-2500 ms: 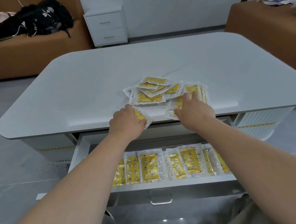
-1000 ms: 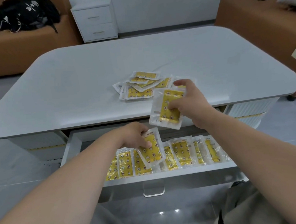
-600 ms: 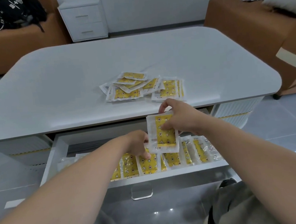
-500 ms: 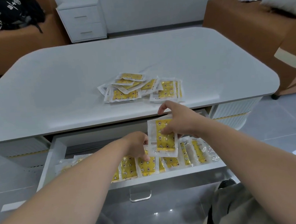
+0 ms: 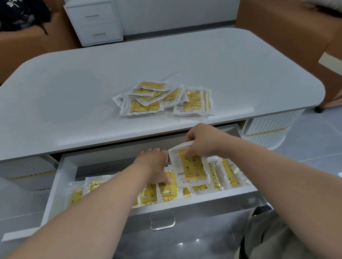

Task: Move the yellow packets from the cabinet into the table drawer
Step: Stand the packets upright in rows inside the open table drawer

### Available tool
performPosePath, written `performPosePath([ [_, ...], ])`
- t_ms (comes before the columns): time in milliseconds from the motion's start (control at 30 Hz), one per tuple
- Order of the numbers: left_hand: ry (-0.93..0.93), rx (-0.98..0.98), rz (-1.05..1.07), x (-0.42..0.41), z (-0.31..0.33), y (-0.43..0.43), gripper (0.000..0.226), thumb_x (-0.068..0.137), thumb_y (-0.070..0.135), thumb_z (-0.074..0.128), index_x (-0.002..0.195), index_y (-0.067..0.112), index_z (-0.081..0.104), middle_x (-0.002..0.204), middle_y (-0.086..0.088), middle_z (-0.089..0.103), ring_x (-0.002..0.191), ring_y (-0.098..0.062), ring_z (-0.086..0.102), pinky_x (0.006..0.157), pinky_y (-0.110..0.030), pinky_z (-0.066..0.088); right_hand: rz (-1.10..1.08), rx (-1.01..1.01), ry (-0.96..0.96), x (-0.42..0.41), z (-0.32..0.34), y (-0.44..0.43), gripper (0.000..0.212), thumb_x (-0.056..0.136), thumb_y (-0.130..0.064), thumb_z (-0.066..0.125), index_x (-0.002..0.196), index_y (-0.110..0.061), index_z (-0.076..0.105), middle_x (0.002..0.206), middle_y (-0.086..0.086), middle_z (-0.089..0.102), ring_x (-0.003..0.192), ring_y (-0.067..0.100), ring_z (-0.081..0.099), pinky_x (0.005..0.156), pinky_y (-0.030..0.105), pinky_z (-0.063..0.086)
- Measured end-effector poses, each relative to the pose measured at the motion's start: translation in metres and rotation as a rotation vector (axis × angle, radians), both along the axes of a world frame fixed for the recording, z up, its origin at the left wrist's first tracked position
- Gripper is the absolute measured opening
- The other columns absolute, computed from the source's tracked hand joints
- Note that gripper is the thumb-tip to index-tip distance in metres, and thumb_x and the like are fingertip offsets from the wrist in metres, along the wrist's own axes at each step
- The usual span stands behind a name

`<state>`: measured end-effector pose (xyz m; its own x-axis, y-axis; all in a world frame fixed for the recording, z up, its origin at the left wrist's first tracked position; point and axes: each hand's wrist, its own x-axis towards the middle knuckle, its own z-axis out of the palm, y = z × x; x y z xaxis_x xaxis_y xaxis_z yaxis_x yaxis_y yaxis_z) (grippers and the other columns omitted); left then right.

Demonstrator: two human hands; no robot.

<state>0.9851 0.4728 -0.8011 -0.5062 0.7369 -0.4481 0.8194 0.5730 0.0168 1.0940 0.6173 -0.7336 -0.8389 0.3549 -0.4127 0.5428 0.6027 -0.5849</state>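
Observation:
The white table drawer (image 5: 55, 192) stands pulled out below the tabletop, with a row of yellow packets (image 5: 149, 196) standing inside it. My right hand (image 5: 203, 141) pinches one yellow packet (image 5: 192, 169) by its top edge and holds it upright over the row. My left hand (image 5: 153, 164) reaches into the drawer, fingertips pressing on a packet in the row; whether it grips that packet I cannot tell. A loose pile of yellow packets (image 5: 163, 98) lies on the tabletop.
The grey-white table (image 5: 58, 98) fills the middle. A small white cabinet (image 5: 94, 19) with two drawers stands at the back wall. Brown sofas flank it, the left one (image 5: 12, 50) bearing a black bag (image 5: 4, 13). A clear handle (image 5: 162, 222) hangs on the drawer front.
Both hands took packets from the tabletop pile and came down to the drawer. The left one now rests in the row; the right hand has lowered its packet toward the row.

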Motion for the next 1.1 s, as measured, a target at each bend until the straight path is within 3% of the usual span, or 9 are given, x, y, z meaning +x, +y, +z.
performPosePath([
  [100,-0.020,0.017,0.097,-0.005,0.019,-0.005,0.057,0.082,0.041,0.077,0.130,0.021,0.053,0.126,-0.001,0.056,0.113,-0.024,0.056,0.091,-0.037,0.050,0.028,0.083,-0.051,-0.005,-0.006,-0.002,0.020,0.084,-0.019,0.079,0.100,-0.011,0.072,0.100,0.006,0.073,0.095,0.022,0.069,0.086,0.038,0.059],
  [233,0.040,0.045,0.100,-0.011,0.033,-0.019,0.036,0.087,0.025,0.069,0.121,0.020,0.058,0.118,-0.002,0.059,0.103,-0.023,0.059,0.086,-0.038,0.054,0.092,0.090,-0.109,-0.011,-0.020,-0.007,0.014,0.086,-0.018,0.078,0.094,-0.016,0.066,0.097,0.003,0.071,0.093,0.020,0.066,0.072,0.028,0.050],
  [300,0.029,0.045,0.119,-0.013,0.034,-0.026,0.035,0.088,0.022,0.067,0.122,0.021,0.057,0.118,-0.002,0.057,0.102,-0.023,0.058,0.086,-0.038,0.054,0.103,0.085,-0.132,-0.013,-0.028,-0.009,0.018,0.088,-0.017,0.077,0.102,-0.017,0.066,0.099,0.002,0.070,0.093,0.018,0.066,0.075,0.028,0.048],
  [433,0.002,0.055,0.130,-0.014,0.037,-0.036,0.034,0.092,0.025,0.065,0.124,0.019,0.057,0.119,-0.002,0.059,0.103,-0.023,0.058,0.086,-0.036,0.054,0.121,0.087,-0.155,-0.018,-0.046,-0.012,0.020,0.087,-0.016,0.077,0.102,-0.020,0.066,0.097,-0.001,0.070,0.091,0.016,0.067,0.082,0.031,0.054],
  [700,-0.035,0.188,0.181,-0.021,0.044,-0.046,0.033,0.094,0.030,0.063,0.125,0.020,0.056,0.118,0.000,0.058,0.104,-0.021,0.057,0.084,-0.034,0.051,0.221,0.225,-0.164,-0.025,-0.063,-0.023,0.027,0.086,-0.021,0.079,0.109,-0.018,0.066,0.101,0.000,0.070,0.095,0.020,0.066,0.082,0.032,0.056],
  [767,-0.031,0.234,0.191,-0.021,0.045,-0.045,0.028,0.094,0.030,0.062,0.120,0.022,0.056,0.114,0.002,0.060,0.100,-0.020,0.057,0.083,-0.034,0.051,0.277,0.309,-0.196,-0.024,-0.066,-0.026,0.044,0.084,-0.028,0.081,0.121,-0.017,0.062,0.116,0.002,0.065,0.105,0.024,0.061,0.087,0.034,0.053],
  [867,-0.038,0.308,0.197,-0.021,0.049,-0.041,0.023,0.095,0.030,0.062,0.117,0.023,0.057,0.109,0.005,0.061,0.098,-0.018,0.058,0.088,-0.037,0.053,0.324,0.492,-0.244,-0.021,-0.073,-0.031,0.066,0.084,-0.038,0.078,0.142,-0.020,0.052,0.143,0.011,0.046,0.131,0.031,0.045,0.107,0.045,0.045],
  [967,-0.058,0.402,0.183,-0.019,0.052,-0.035,0.021,0.096,0.030,0.061,0.115,0.025,0.056,0.101,0.007,0.062,0.092,-0.015,0.060,0.085,-0.038,0.054,0.339,0.556,-0.282,-0.022,-0.078,-0.037,0.062,0.086,-0.032,0.073,0.143,-0.020,0.048,0.147,0.015,0.037,0.137,0.035,0.034,0.109,0.049,0.041],
  [1100,-0.031,0.497,0.153,-0.016,0.055,-0.028,0.017,0.096,0.033,0.059,0.111,0.026,0.057,0.094,0.009,0.064,0.088,-0.015,0.061,0.079,-0.038,0.054,0.376,0.664,-0.267,-0.023,-0.073,-0.044,0.063,0.086,-0.023,0.071,0.143,-0.018,0.044,0.144,0.016,0.038,0.133,0.035,0.037,0.107,0.047,0.041],
])
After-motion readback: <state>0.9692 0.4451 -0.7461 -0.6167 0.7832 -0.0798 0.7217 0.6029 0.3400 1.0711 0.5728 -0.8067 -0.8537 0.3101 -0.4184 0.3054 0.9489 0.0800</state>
